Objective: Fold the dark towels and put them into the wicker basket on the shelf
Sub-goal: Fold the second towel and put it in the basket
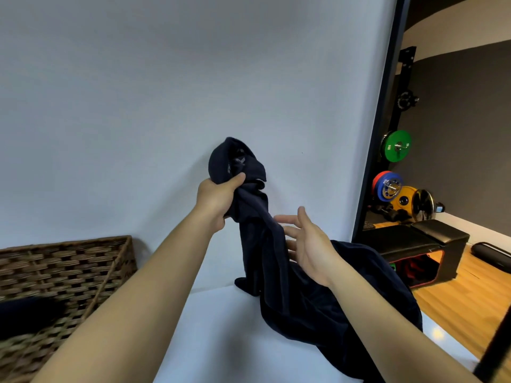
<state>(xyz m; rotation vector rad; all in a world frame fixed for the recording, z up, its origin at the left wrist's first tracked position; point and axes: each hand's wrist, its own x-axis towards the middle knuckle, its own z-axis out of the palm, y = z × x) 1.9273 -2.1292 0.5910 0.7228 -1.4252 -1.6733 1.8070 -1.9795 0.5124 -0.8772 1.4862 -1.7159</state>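
A dark navy towel [298, 305] hangs bunched from my left hand [218, 199], which grips its upper end in front of the white wall. Its lower part trails over the white shelf top [221, 327] and under my right forearm. My right hand [307, 241] is open, palm toward the hanging cloth, fingers spread just beside it. The wicker basket [72, 269] stands at the lower left on the shelf, and a dark towel [27, 313] lies inside it.
The white wall fills the view behind the shelf. To the right, past a black frame edge [381, 134], is a gym room with coloured weight plates [395, 146], a black bench [423, 241] and wooden floor.
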